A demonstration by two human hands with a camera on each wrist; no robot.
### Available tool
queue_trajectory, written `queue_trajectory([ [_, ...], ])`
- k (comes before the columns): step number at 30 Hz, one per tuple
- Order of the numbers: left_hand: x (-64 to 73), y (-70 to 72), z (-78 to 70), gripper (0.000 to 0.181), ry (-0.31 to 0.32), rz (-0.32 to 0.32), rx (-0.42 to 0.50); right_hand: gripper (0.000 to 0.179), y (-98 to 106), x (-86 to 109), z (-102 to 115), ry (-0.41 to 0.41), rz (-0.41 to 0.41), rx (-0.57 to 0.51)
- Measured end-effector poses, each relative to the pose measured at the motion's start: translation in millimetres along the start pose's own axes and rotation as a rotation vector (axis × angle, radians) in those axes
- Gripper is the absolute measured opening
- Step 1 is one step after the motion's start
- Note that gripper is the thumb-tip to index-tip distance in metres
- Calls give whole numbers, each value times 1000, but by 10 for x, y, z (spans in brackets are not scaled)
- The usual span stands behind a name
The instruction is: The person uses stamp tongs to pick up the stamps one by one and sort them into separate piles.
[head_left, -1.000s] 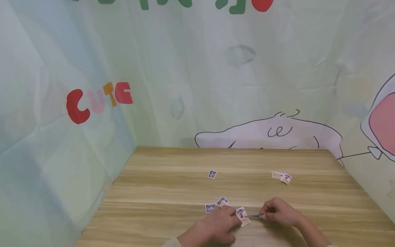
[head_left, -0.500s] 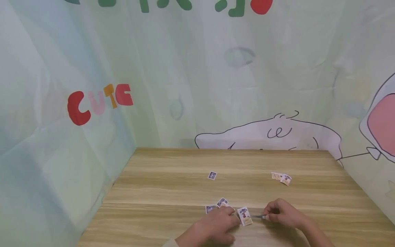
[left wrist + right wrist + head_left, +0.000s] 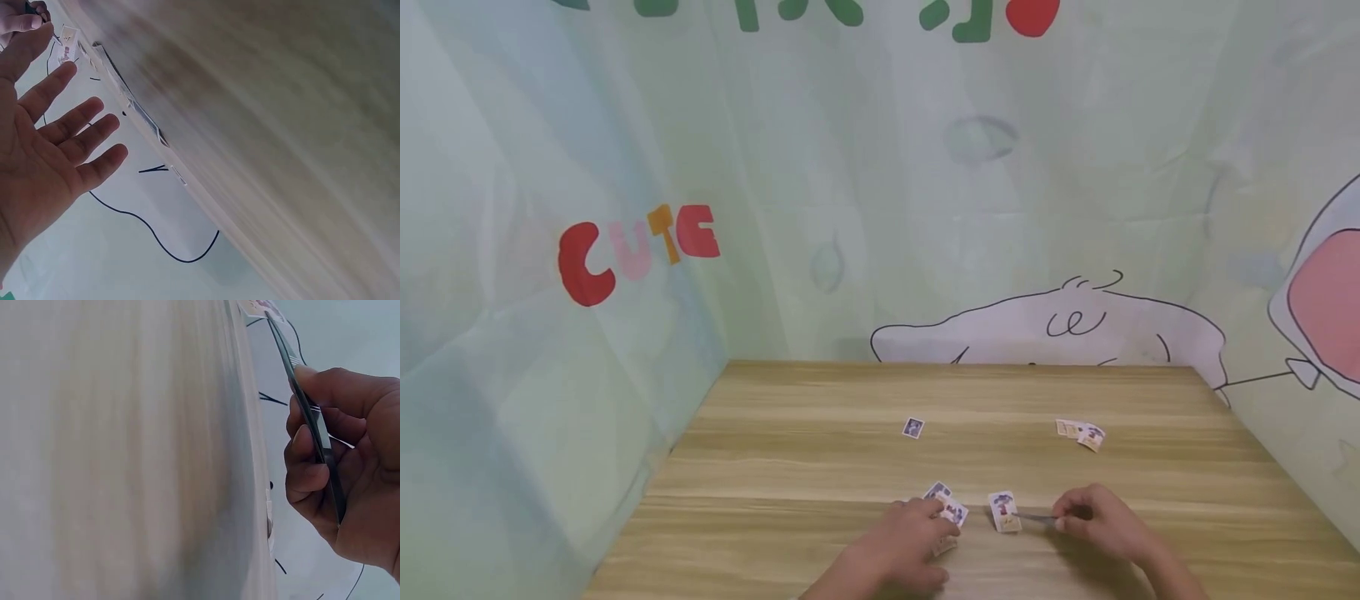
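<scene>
My right hand [image 3: 1101, 522] holds slim metal tweezers [image 3: 301, 394], thumb and fingers pinching their sides. At their tips is a small white-bordered picture card [image 3: 1004, 511], raised in the left wrist view. Beside it, my left hand [image 3: 904, 540] is over a loose group of similar cards [image 3: 953, 510], partly hiding them. Its fingers [image 3: 90, 140] are spread and relaxed, with nothing held between them.
Farther back on the wooden table [image 3: 820, 467] lies a single dark picture card [image 3: 913, 427]. An overlapping row of cards [image 3: 1081, 433] lies at the back right. A printed fabric curtain [image 3: 850, 167] stands behind and beside the table.
My right hand has moved slightly right, and the card at the tweezers' tips has come away from my left hand. The left hand has drawn back left, uncovering more of the cards.
</scene>
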State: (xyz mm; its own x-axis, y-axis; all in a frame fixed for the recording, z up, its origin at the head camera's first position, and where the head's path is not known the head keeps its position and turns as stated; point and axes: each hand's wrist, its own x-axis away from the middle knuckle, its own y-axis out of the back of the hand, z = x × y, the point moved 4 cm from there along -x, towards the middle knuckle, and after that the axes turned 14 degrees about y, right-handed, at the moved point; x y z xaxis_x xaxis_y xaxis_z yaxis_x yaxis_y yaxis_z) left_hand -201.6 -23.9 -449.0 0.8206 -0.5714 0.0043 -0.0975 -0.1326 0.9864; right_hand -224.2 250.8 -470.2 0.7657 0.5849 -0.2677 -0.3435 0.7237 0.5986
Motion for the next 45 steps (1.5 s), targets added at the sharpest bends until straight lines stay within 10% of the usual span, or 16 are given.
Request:
queue_trajectory([
  [27,31,-38,290,45,72,-10,10,8,355,107,-91,-85,-84,189],
  [45,-77,-53,218,43,44,10,18,11,567,194,-216,-171,-147,156],
])
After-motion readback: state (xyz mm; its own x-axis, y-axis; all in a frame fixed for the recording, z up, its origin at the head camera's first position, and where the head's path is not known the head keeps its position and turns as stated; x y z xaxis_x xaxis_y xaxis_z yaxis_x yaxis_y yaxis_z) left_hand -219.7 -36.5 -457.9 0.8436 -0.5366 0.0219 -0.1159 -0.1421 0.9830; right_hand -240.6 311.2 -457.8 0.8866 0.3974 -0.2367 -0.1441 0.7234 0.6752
